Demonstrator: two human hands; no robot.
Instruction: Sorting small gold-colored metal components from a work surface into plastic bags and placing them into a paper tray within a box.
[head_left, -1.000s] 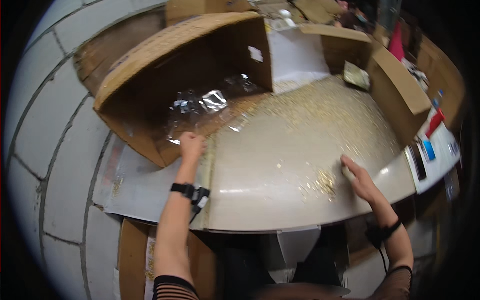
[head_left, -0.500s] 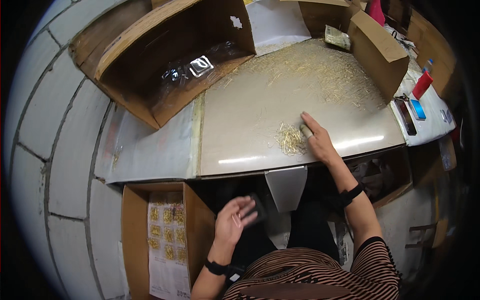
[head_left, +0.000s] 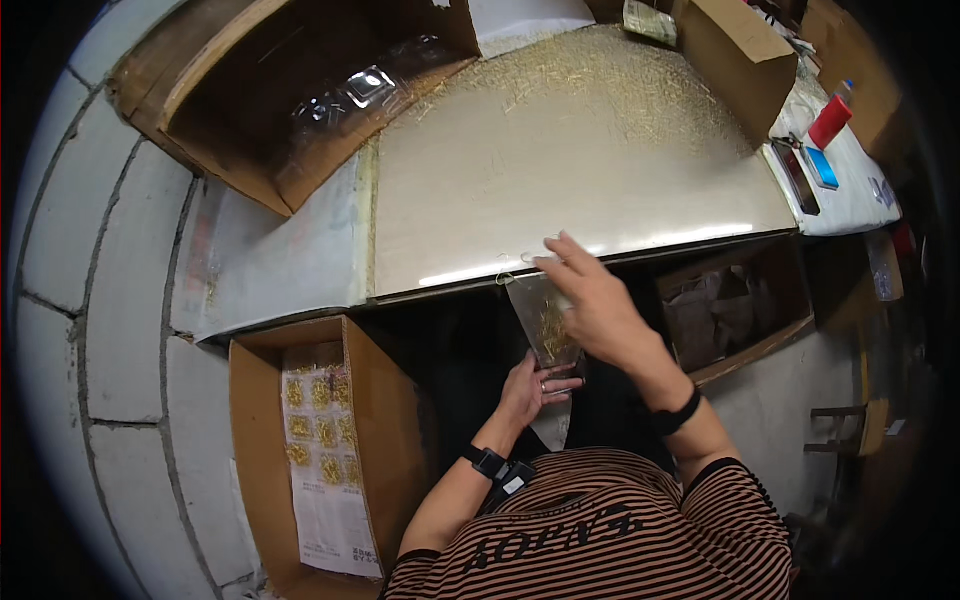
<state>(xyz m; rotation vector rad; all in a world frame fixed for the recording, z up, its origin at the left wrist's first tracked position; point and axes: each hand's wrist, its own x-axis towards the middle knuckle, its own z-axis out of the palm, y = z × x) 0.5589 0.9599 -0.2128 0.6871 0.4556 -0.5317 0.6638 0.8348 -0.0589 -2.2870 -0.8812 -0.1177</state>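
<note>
Thin gold-coloured wire pins (head_left: 552,328) lie in the lower part of a grey metal chute (head_left: 527,292), which slopes down from the table's front edge. My right hand (head_left: 605,318) is over the chute's upper right side, fingers stretched out and slightly smeared by motion. A few loose pins sit near its fingertips at the table edge. At the chute's lower end, my left hand (head_left: 522,392) holds a small clear plastic box (head_left: 568,378), fingers under it. The box is mostly hidden by the fingers and chute, so its contents are not plain.
More pins (head_left: 640,95) are spread over the far part of the table (head_left: 480,210). A cardboard box (head_left: 235,110) with clear plastic boxes stands far left. Lower left, another carton (head_left: 390,410) holds filled clear packs (head_left: 325,430). A phone (head_left: 797,180) and red object (head_left: 830,122) lie right.
The pile of pins has moved from the tabletop into the chute, with my right hand drawn back toward me. My left hand has brought the clear box rightward to the chute's lower end.
</note>
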